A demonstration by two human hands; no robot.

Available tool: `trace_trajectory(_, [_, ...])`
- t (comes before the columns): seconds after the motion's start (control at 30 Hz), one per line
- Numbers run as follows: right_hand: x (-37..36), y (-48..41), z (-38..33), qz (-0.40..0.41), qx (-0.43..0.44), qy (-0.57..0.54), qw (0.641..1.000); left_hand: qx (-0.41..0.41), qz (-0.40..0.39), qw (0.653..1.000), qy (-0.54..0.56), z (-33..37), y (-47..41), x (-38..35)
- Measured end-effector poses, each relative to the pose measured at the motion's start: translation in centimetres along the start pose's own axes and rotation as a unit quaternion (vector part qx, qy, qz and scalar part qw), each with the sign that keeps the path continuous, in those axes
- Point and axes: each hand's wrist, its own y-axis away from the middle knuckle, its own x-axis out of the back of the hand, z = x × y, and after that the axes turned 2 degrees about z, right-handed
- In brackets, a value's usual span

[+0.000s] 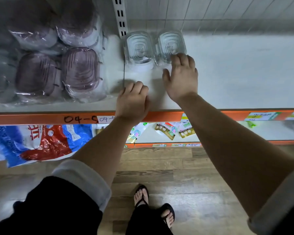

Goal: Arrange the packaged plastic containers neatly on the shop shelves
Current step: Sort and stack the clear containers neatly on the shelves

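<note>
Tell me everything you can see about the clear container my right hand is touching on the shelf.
The clear container is a rounded-rectangular tub of see-through plastic wrapped in clear film, with stepped concentric ridges showing. It sits at the back of the white shelf, close beside a matching container on its left; whether they touch is unclear. The right hand rests its fingertips on its near edge, thumb apart.

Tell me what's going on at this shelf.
A person stands at a shop shelf. Their right hand touches the near edge of the right clear container, which sits beside the left clear container at the back. The left hand rests near the front edge, fingers curled, by a thin divider; whether it grips anything is unclear. Wrapped purple containers lie further left.
</note>
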Motion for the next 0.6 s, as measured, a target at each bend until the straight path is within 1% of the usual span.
trace_trajectory(0.07, [1.0, 2.0, 0.4, 0.0, 0.002, -0.017, 1.0, -0.003, -0.005, 1.0, 0.01, 0.3, 0.4, 1.0])
trace_trajectory(0.1, [1.6, 3.1, 0.5, -0.003, 0.003, -0.024, 1.0, -0.015, 0.006, 1.0, 0.013, 0.6, 0.8, 1.7])
trace_trajectory(0.17, [3.2, 5.2, 0.8, -0.006, 0.006, -0.039, 0.999, -0.033, 0.055, 0.998, 0.015, 1.1, 2.1, 3.9])
trace_trajectory(0.23, [5.2, 7.3, 0.9, -0.004, 0.005, -0.059, 0.998, -0.032, 0.096, 0.994, 0.028, 1.8, 3.9, 6.1])
trace_trajectory(0.4, [11.4, 12.8, 0.0, 0.003, 0.007, -0.113, 0.994, -0.021, 0.139, 0.989, 0.038, 4.7, 8.7, 12.5])
trace_trajectory(0.5, [15.3, 15.7, -0.8, 0.011, 0.018, -0.158, 0.987, -0.018, 0.167, 0.983, 0.07, 6.8, 11.1, 16.7])
trace_trajectory(0.6, [19.1, 18.2, -1.6, 0.032, 0.033, -0.199, 0.979, -0.018, 0.214, 0.972, 0.095, 8.5, 12.8, 20.9])
